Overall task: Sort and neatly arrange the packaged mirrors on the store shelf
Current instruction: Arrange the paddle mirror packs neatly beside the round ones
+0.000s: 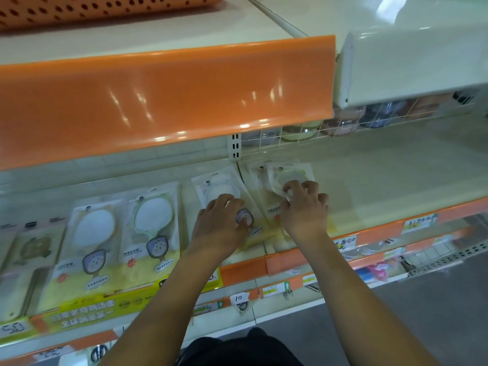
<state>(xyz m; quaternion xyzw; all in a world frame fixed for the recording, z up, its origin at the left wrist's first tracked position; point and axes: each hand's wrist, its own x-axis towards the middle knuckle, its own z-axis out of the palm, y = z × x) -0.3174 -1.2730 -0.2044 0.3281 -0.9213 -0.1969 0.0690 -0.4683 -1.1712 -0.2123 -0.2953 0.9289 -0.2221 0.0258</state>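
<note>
Orange plastic fills the top of your view, the big glossy edge strip (pixel 163 101) of the upper shelf, and under it runs the cream shelf (pixel 383 175) you're working on. Along that shelf the packaged mirrors lie flat in a row: a pack with a brown-rimmed mirror (pixel 89 244) at the left, a green-rimmed mirror pack (pixel 153 225) just right of it, then the pack under your left hand (pixel 220 223), then a small overlapping heap (pixel 280 180) further right. Your left hand rests palm down on its mirror pack (pixel 211 186), fingers spread and fairly straight, pressing it flat, gripping nothing. Your right hand (pixel 303 207) is over the heap, fingers curled, pinching the near edge of the top clear pack (pixel 290 173), which sits askew on the ones below. Down at the near edge, a handwritten price tag (pixel 239 297) hangs off the rail.
</note>
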